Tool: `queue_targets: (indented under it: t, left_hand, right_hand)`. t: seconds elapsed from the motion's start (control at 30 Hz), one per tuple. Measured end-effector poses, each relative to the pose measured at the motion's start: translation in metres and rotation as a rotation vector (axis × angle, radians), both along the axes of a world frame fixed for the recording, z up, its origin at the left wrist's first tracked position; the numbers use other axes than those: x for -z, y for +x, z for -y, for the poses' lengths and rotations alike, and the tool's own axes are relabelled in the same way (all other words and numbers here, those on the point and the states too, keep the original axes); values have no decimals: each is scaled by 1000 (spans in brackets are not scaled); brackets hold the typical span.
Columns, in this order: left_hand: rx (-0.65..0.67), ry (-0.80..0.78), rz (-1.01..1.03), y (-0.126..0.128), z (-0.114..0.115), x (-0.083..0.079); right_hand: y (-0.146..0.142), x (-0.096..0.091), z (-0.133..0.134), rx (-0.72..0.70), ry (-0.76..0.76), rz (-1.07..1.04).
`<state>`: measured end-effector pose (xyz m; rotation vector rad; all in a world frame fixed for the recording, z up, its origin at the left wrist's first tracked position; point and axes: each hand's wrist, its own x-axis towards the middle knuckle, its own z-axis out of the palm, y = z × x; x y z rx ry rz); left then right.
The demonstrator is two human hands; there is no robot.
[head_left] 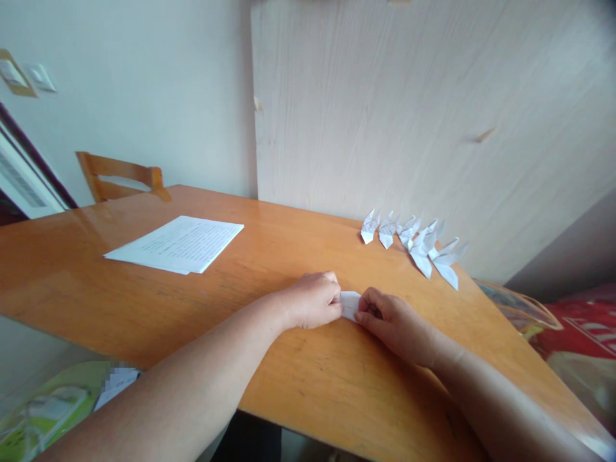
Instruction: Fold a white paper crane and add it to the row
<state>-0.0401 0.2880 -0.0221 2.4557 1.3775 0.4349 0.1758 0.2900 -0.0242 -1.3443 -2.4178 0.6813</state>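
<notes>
A small folded piece of white paper (350,304) lies low over the wooden table (289,366), between my two hands. My left hand (315,299) is closed on its left end, fingers curled and thumb pressed to the edge. On the other end, my right hand (385,314) pinches the paper between thumb and bent fingers. Both ends are hidden under my fingers, so only the middle of the paper shows.
Several folded paper figures with pointed tips (421,247) stand in a row along the back right edge. A stack of printed sheets (183,244) lies on the left. Behind it is a wooden chair (122,171). A pale board (385,109) borders the table's far side. Red bags (577,327) sit beyond the right edge.
</notes>
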Motion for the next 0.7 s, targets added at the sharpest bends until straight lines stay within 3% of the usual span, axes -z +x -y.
queue_targets:
  t: [0.7]
  left_hand:
    - [-51, -38, -37, 4, 2, -5]
  right_hand:
    - [0, 4, -4, 46, -17, -16]
